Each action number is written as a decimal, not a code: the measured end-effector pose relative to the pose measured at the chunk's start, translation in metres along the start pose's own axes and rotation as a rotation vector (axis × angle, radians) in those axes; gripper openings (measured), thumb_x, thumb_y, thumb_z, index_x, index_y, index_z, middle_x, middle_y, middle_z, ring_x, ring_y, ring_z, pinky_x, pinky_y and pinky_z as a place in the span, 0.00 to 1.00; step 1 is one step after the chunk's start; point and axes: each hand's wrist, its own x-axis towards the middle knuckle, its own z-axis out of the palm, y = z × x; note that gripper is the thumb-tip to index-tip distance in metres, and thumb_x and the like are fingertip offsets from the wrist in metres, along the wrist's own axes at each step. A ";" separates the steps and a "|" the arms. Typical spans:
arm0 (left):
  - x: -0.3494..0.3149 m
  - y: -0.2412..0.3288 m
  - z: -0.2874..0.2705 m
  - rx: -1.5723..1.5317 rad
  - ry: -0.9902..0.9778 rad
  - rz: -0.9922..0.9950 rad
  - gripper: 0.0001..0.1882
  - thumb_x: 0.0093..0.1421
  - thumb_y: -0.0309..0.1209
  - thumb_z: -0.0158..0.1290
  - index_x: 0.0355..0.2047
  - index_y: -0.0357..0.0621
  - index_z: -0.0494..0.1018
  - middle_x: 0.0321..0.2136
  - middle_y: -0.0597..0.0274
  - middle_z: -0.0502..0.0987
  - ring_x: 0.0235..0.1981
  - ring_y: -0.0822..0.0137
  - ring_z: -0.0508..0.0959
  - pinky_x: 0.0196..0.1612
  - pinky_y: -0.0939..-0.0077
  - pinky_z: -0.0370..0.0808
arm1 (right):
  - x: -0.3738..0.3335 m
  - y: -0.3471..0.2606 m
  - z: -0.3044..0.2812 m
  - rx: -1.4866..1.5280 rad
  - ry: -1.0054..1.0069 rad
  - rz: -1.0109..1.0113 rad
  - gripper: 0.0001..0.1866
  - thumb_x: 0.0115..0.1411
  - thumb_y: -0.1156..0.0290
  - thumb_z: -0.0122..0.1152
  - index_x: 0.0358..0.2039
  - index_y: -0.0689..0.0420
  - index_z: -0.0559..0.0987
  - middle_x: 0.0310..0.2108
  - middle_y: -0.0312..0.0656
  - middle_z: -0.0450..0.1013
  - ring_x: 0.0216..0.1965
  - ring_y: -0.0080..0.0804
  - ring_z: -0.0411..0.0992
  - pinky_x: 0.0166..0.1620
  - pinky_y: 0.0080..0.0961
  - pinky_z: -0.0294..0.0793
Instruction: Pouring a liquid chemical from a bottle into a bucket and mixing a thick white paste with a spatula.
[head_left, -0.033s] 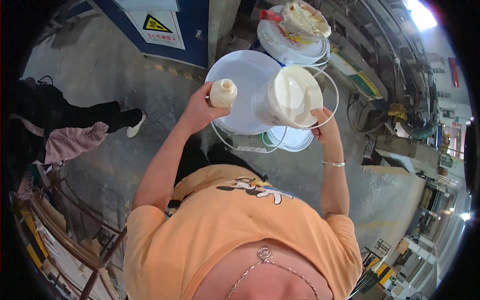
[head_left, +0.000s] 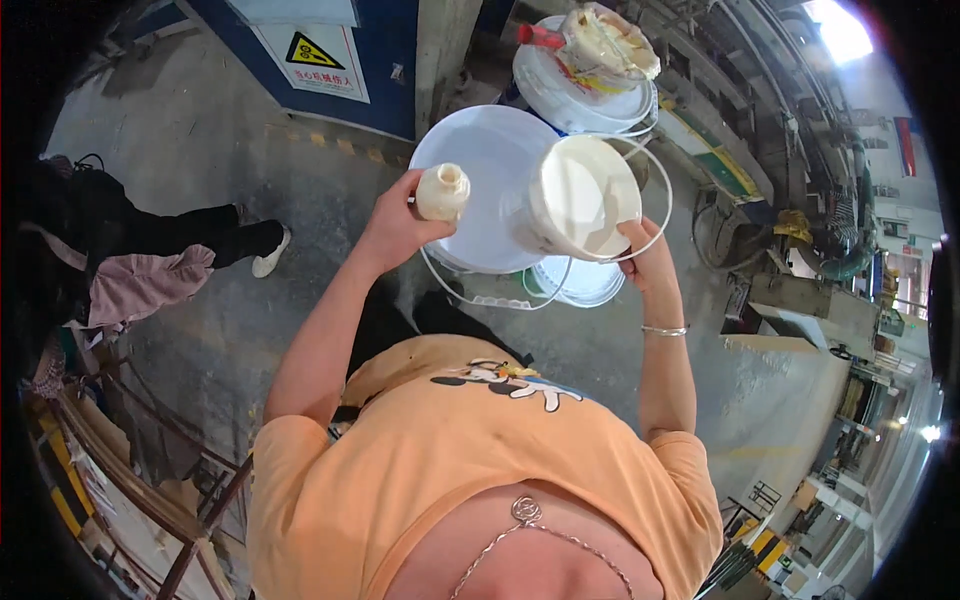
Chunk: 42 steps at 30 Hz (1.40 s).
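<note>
My left hand (head_left: 390, 225) is wrapped round a small cream-white plastic bottle (head_left: 440, 195), its uncapped neck tipped away from me. The bottle is over the left rim of a large white bucket (head_left: 485, 165). In my right hand (head_left: 648, 255) is a smaller white bucket (head_left: 560, 215), gripped at its rim with the thumb inside. This smaller bucket leans over the large one's right side, and its wire handle hangs out to the right. Its inside looks white; I cannot tell how much it contains. The large bucket's inside is pale, and its handle hangs toward me.
A white lid (head_left: 580, 280) shows below the smaller bucket. Behind stands a lidded white tub (head_left: 575, 100) with a crumpled, smeared plastic bag (head_left: 610, 45) on top. A blue cabinet (head_left: 385, 100) is at the far left, machinery on the right. Another person's leg (head_left: 215, 230) shows at left.
The bottle in my left hand has shifted slightly left and now shows a little more of its shoulder. The smaller bucket has moved slightly left and down in the picture.
</note>
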 end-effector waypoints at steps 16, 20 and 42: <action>-0.059 0.013 -0.041 0.109 0.101 0.029 0.31 0.42 0.29 0.65 0.49 0.41 0.69 0.45 0.60 0.74 0.47 0.65 0.75 0.52 0.69 0.71 | -0.024 -0.008 0.024 0.048 0.010 -0.063 0.12 0.56 0.66 0.55 0.33 0.64 0.74 0.12 0.33 0.65 0.06 0.17 0.56 0.08 0.16 0.51; -0.049 -0.001 -0.048 0.227 0.021 0.110 0.31 0.42 0.28 0.66 0.49 0.42 0.69 0.44 0.59 0.75 0.45 0.65 0.75 0.50 0.69 0.72 | -0.046 -0.026 0.035 -0.061 -0.039 -0.101 0.14 0.57 0.64 0.55 0.35 0.64 0.74 0.13 0.32 0.67 0.06 0.16 0.57 0.07 0.15 0.52; -0.048 0.039 -0.046 0.684 0.072 0.320 0.29 0.43 0.27 0.65 0.47 0.43 0.69 0.46 0.56 0.72 0.51 0.53 0.72 0.54 0.60 0.70 | -0.023 -0.092 0.054 -0.453 -0.331 -0.168 0.23 0.54 0.59 0.56 0.41 0.67 0.76 0.15 0.33 0.70 0.06 0.13 0.58 0.07 0.12 0.52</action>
